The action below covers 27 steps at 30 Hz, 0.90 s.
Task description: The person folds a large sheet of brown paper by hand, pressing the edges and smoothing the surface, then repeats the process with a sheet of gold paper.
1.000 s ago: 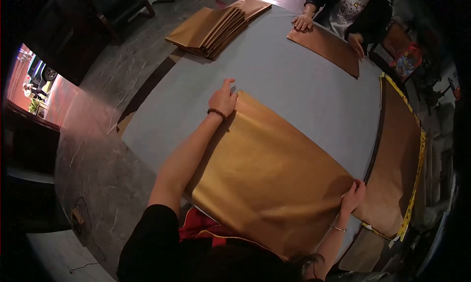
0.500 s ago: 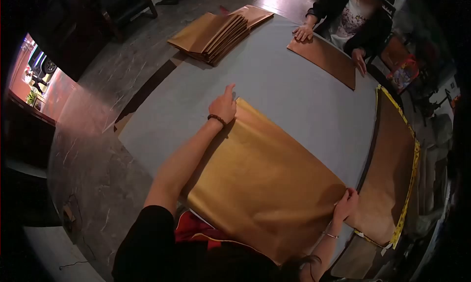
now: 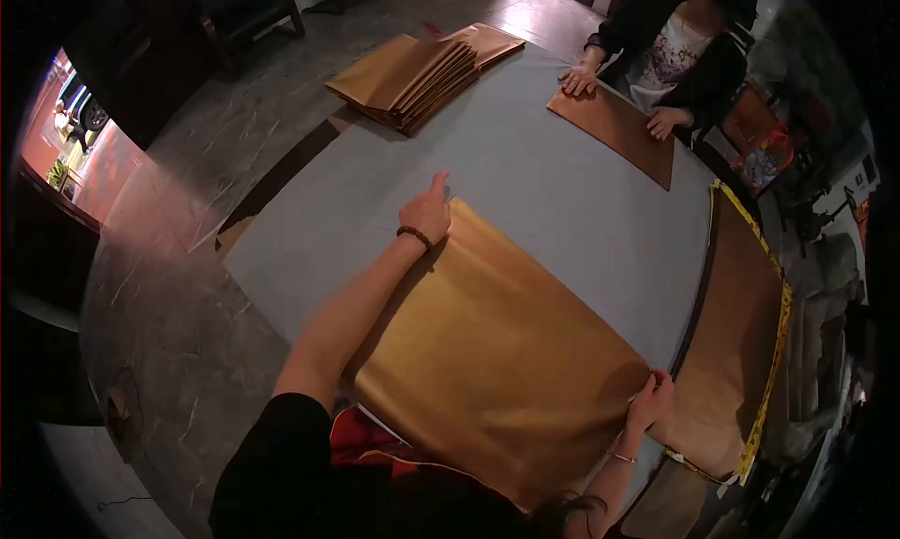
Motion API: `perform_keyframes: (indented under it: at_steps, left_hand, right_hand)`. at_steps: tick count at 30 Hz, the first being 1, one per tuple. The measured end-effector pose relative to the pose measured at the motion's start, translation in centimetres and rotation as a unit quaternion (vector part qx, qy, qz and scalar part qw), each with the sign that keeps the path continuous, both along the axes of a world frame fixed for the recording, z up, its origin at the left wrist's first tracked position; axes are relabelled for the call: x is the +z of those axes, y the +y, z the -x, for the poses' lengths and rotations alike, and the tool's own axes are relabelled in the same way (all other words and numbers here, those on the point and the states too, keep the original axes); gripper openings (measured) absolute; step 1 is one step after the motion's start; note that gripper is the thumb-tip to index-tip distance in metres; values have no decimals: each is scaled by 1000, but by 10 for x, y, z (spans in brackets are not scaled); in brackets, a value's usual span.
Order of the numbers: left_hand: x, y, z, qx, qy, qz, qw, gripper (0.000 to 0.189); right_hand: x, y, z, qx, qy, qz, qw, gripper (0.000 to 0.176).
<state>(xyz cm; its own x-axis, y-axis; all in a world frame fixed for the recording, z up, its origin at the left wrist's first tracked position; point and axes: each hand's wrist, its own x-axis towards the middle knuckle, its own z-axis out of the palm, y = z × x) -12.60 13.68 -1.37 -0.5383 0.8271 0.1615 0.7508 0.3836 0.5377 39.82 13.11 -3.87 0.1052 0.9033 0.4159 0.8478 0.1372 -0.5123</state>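
A large golden-brown sheet [image 3: 506,351] lies over the near part of a grey-covered table [image 3: 562,230]. My left hand [image 3: 427,211], with a dark beaded bracelet at the wrist, is at the sheet's far left corner. Its index finger points away; the other fingers are bent against the corner. At the right corner, my right hand [image 3: 651,396] pinches the sheet's edge between thumb and fingers. A thin bracelet shows on that wrist.
A stack of folded brown sheets [image 3: 412,80] sits at the table's far left. Across the table a person [image 3: 670,61] has both hands on a folded brown piece [image 3: 619,131]. A brown panel with yellow edging [image 3: 736,323] is at the right.
The other person's hand nearer the right has moved onto the folded piece. The view has shifted slightly. My hands keep their places at the sheet's corners.
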Motion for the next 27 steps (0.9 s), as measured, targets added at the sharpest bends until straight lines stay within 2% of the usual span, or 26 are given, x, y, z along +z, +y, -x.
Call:
perform_keyframes:
  at_steps: [3, 7, 11, 17, 18, 20, 21, 23, 24, 27]
  left_hand:
    - [6, -1, -1, 0, -5, 16, 1000, 59]
    - [3, 0, 0, -4, -4, 12, 1000, 59]
    - [-1, 1, -1, -8, 6, 4, 1000, 58]
    - [9, -1, -7, -22, 40, 16, 999, 51]
    - [5, -4, -8, -27, 69, -25, 997, 45]
    - [2, -1, -8, -46, 94, -8, 994, 39]
    - [11, -6, -16, -45, 128, 4, 991, 30]
    - [0, -7, -10, -87, 177, -15, 980, 25]
    - [0, -8, -13, -83, 187, -21, 979, 9]
    - [2, -8, -16, -89, 233, -5, 968, 7]
  right_hand:
    - [7, -2, 5, -1, 35, 20, 999, 18]
    - [14, -6, 10, -12, 18, 36, 999, 18]
    - [-1, -1, 1, -10, 3, 10, 1000, 17]
    - [12, -3, 13, -14, 9, 8, 1000, 17]
    - [14, -6, 13, -19, 11, 24, 999, 17]
    - [4, -1, 3, -41, 25, 68, 997, 16]
    - [4, -3, 2, -64, 20, 75, 995, 16]
    - [8, -2, 10, -44, 19, 36, 998, 15]
    - [11, -3, 11, -58, 16, 39, 997, 15]
    - [15, -3, 16, -59, 4, 31, 998, 14]
